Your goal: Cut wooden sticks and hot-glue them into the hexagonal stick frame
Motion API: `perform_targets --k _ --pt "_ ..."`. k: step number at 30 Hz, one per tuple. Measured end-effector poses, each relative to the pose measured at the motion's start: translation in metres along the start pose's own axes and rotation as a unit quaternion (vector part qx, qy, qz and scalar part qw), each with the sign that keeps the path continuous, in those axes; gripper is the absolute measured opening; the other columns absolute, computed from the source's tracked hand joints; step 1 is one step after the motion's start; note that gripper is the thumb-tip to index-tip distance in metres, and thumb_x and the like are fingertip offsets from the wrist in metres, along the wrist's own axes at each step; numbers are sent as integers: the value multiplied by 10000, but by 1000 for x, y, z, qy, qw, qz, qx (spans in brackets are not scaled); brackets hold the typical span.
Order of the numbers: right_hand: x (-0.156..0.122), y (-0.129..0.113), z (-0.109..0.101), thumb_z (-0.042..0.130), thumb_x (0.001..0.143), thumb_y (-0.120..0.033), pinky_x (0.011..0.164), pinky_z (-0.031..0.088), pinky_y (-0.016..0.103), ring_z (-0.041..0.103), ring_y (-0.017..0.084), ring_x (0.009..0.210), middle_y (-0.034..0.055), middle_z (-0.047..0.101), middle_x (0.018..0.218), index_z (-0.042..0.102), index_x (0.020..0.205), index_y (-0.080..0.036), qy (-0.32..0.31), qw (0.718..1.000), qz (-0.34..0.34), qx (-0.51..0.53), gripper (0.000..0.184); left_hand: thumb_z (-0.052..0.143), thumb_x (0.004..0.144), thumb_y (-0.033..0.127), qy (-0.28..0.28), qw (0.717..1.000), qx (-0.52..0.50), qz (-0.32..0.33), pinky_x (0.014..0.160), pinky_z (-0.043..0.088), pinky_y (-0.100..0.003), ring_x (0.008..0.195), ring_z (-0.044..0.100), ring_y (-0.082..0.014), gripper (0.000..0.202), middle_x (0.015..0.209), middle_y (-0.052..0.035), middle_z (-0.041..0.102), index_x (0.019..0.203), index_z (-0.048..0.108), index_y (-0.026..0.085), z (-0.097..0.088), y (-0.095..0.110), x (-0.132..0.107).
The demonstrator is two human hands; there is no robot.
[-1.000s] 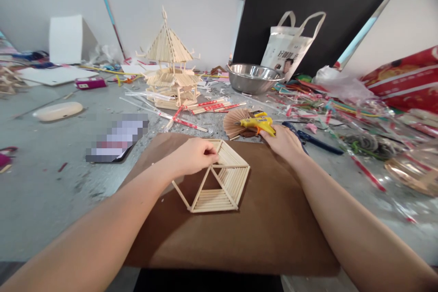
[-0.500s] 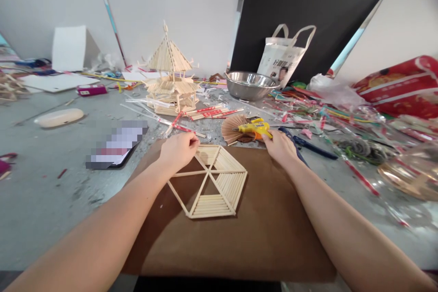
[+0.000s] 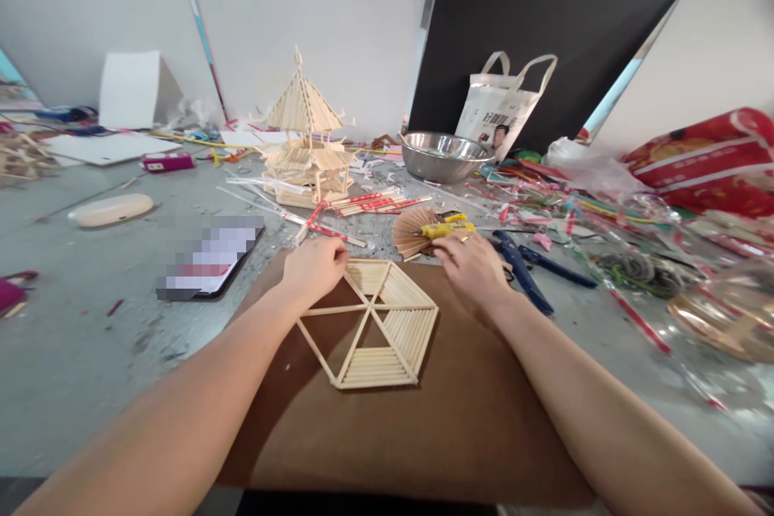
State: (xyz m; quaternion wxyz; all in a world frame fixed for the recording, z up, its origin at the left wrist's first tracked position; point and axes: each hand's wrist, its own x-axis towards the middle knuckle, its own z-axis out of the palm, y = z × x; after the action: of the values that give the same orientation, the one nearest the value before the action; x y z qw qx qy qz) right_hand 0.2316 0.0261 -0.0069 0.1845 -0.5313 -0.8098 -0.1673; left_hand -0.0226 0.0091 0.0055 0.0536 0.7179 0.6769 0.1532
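A hexagonal frame of thin wooden sticks (image 3: 413,339) lies flat on a brown board (image 3: 484,419). Spokes divide it, and some sections are filled with rows of sticks. My left hand (image 3: 315,266) is closed at the frame's upper left corner; its fingertips are partly hidden. My right hand (image 3: 475,268) is at the board's far edge with fingers apart, just in front of a yellow glue gun (image 3: 444,230). The gun rests on a brown pleated fan-shaped piece (image 3: 411,232). Blue-handled pliers (image 3: 526,278) lie just right of my right hand.
A stick pagoda model (image 3: 305,145) stands at the back, with red-wrapped sticks (image 3: 375,201) before it. A phone (image 3: 211,258) and a white oval case (image 3: 112,210) lie left. A metal bowl (image 3: 447,157), tote bag (image 3: 499,109) and craft scraps (image 3: 605,218) are behind and right.
My right hand has moved left from the rear end of the glue gun to in front of it. The gun stays on the fan-shaped piece. My left hand keeps its place.
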Motion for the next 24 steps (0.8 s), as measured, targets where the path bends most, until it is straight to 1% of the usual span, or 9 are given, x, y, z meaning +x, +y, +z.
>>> perform_targets --k 2,4,9,12,14,17,20,22,24 --pt "1 -10 3 341 838 -260 817 336 299 503 172 898 46 606 952 592 951 -198 -52 996 -65 32 283 385 734 322 5 1000 4 2 635 428 -304 791 568 -215 232 829 -12 642 772 606 259 0 -1 0" --pt "1 -15 6 340 840 -244 823 337 294 502 168 913 44 606 969 584 973 -193 -78 992 -86 42 282 381 732 317 9 1000 11 1 634 430 -314 796 567 -224 232 828 -11 642 767 604 264 1 -4 1" --pt "1 -11 10 346 840 -241 846 334 297 494 168 953 48 599 1002 586 983 -183 -91 992 -72 44 285 370 737 317 11 1000 17 -4 680 436 -326 854 557 -230 243 870 -7 641 780 605 273 5 -11 7" --pt "0 -8 11 347 840 -251 845 338 295 501 165 946 48 606 988 596 970 -190 -97 992 -69 50 288 384 735 341 3 1000 21 -8 734 433 -332 898 547 -230 265 943 -23 629 868 598 262 4 -15 13" --pt "-1 -8 10 353 837 -260 844 340 293 504 165 944 51 609 983 596 977 -189 -98 991 -68 55 289 399 726 362 13 999 37 -31 753 430 -347 914 543 -245 303 993 -50 611 938 580 243 1 -18 19" --pt "-2 -8 9 361 833 -267 842 342 291 512 162 934 57 614 967 598 976 -183 -101 991 -65 60 290 388 738 368 44 994 72 -67 764 425 -367 931 532 -269 334 999 -90 597 972 566 209 -5 -27 30" --pt "-2 -8 7 378 823 -264 829 351 290 521 162 921 59 620 951 608 954 -181 -105 991 -60 63 278 381 744 382 68 985 107 -115 746 425 -405 969 504 -317 403 1052 -150 557 1047 532 163 -6 -37 41" --pt "-2 -8 6 382 821 -265 823 356 291 521 164 924 60 619 951 606 956 -180 -102 991 -58 65 276 377 745 400 60 984 113 -122 744 423 -412 981 492 -332 438 1065 -185 542 1052 529 126 -4 -43 47" --pt "-3 -8 5 381 822 -270 823 357 293 522 163 924 59 619 950 603 959 -178 -99 991 -58 69 277 386 740 394 36 987 115 -108 737 421 -418 976 492 -342 417 1031 -190 562 1007 559 124 0 -48 51"
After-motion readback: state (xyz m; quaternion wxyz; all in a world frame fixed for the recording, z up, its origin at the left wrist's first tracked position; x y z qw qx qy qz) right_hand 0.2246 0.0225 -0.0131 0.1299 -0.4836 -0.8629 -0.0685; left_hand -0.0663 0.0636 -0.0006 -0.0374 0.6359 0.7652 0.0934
